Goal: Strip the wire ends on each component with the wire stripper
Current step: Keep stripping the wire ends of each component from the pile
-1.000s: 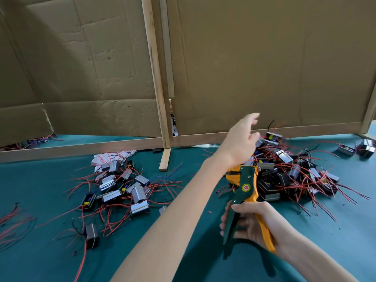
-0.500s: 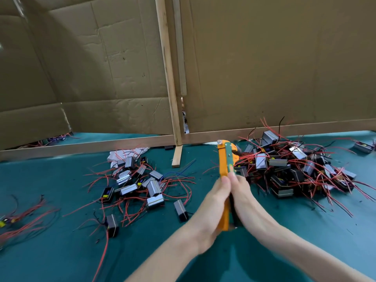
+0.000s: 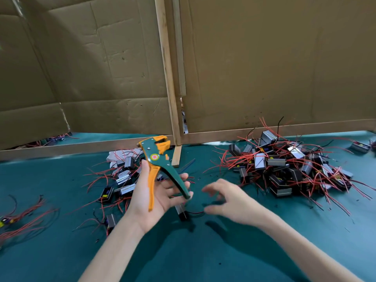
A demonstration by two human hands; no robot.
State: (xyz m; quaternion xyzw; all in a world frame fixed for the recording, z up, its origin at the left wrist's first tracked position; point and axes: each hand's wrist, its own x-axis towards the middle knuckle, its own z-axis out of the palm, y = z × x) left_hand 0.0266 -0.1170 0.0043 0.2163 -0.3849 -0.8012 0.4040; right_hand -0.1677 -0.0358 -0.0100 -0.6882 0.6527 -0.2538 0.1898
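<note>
I count one wire stripper, two hands and two heaps of wired components on the teal surface. The larger heap sits at centre right of the frame, a tangle of metal-cased blocks and red leads too knotted for me to number. The smaller heap lies left of centre, partly hidden behind the left hand.

Apart from the heaps I make out three single components. The first component is just below that hand's fingers, the second component is at the lower left of the smaller heap, and the third component is at the far right edge. One loose bundle of red wires lies at the left edge. Behind everything stand two cardboard panels with one wooden post between them.

The left hand is palm-up at the centre of the frame and grasps the wire stripper off the surface. The orange handle lies across the palm with the thumb along it. The fingers curve loosely under the green handle, and the tool's head points toward the foot of the post.

The right hand hovers just right of it, blurred. Its fingers are spread and slack, and it is released and holding nothing.
</note>
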